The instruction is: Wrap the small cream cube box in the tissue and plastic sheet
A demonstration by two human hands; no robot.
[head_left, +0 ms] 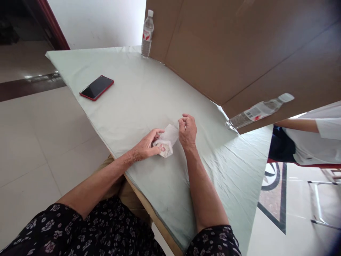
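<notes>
A small white packet [166, 148], with something pale inside a thin translucent wrapper [171, 133], sits at the middle of the cloth-covered table. My left hand [147, 145] is closed on the packet's left side, thumb in front and fingers behind. On the other side of the wrapper, my right hand [187, 131] is raised a little with its fingers curled, the thumb against the index finger. Whether anything thin is pinched there is too small to tell.
A phone with a red case [97, 88] lies at the table's left. One water bottle [147, 34] stands at the back and another [259, 111] at the right, beside a brown cardboard panel [213, 46]. Behind its right end a person in a white shirt [311, 142] is partly visible.
</notes>
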